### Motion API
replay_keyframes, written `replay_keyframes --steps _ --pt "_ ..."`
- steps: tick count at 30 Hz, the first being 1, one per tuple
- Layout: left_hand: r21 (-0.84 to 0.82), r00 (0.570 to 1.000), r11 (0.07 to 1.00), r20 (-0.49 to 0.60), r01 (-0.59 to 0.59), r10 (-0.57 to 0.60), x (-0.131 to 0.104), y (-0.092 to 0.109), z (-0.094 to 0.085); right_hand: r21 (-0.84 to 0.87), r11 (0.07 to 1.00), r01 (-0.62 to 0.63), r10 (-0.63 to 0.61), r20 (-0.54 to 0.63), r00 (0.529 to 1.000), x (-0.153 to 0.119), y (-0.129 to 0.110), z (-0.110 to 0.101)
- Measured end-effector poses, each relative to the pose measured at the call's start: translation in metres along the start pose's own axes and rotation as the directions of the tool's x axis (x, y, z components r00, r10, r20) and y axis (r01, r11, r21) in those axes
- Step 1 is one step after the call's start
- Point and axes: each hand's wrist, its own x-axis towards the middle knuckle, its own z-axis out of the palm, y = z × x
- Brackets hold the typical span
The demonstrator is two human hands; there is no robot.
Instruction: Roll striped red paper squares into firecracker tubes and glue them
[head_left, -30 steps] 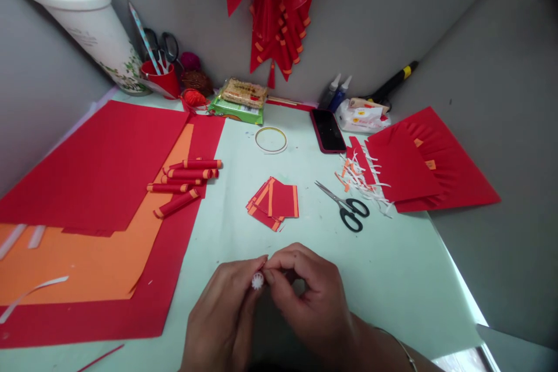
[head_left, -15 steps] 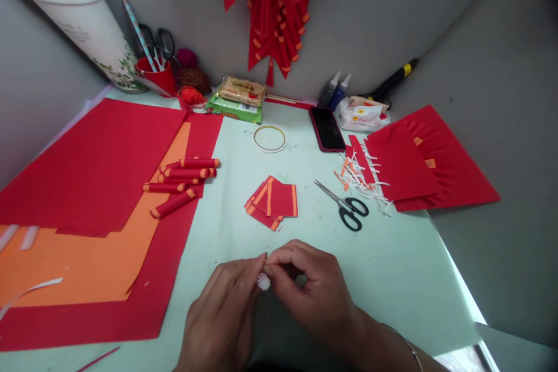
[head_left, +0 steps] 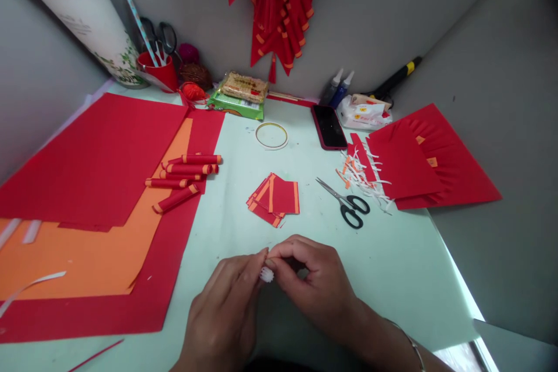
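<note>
At the front of the table, a small white piece with a frilled or ridged end (head_left: 267,274) pokes out between my fingertips. Its other end is hidden, so I cannot tell exactly what it is. My left hand (head_left: 226,302) is closed around it from the left. From the right, my right hand (head_left: 311,285) pinches at its upper edge with thumb and forefinger. Just beyond my hands lies a small stack of red paper pieces with orange edge strips (head_left: 283,196). Black-handled scissors (head_left: 349,206) rest to the right of the stack, blades pointing away to the left.
Red paper rolls with orange ends (head_left: 187,170) lie on large red (head_left: 96,157) and orange sheets (head_left: 87,256) at left. White paper shreds (head_left: 360,173), a phone (head_left: 329,128) and a tape ring (head_left: 271,135) sit farther back. A tall white cup (head_left: 82,23) stands back left.
The whole view has shifted slightly. Both hands keep nearly the same hold, and the white piece shows at almost the same place between the fingertips.
</note>
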Motion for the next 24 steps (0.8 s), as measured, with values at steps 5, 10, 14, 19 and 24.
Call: replay_keyframes --steps 5,10,14,19,24 --pt "0.015 1.0 1.0 0.016 -0.013 0.012 -0.0016 -0.0006 0.0001 0.024 1.0 -0.008 0.009 -0.015 1.0 -0.0002 -0.0007 0.002" --pt "0.05 0.999 0.998 0.008 -0.039 0.039 -0.0038 -0.0014 0.0016 0.069 0.995 -0.068 0.067 0.015 0.998 0.0007 -0.0023 -0.0002" --pt "0.079 0.998 0.995 0.021 -0.054 0.053 -0.0048 -0.0018 0.0019 0.046 0.997 -0.064 0.063 0.023 0.998 0.0016 -0.0026 -0.0006" --pt "0.076 0.998 0.995 0.032 -0.058 0.056 -0.0054 -0.0018 0.0028 0.035 0.997 -0.07 0.07 -0.005 0.998 0.0014 -0.0009 0.002" --pt "0.075 0.999 0.996 0.02 -0.044 0.043 -0.0053 -0.0015 0.0048 0.031 0.996 -0.08 0.079 0.045 0.996 0.002 -0.0014 -0.0023"
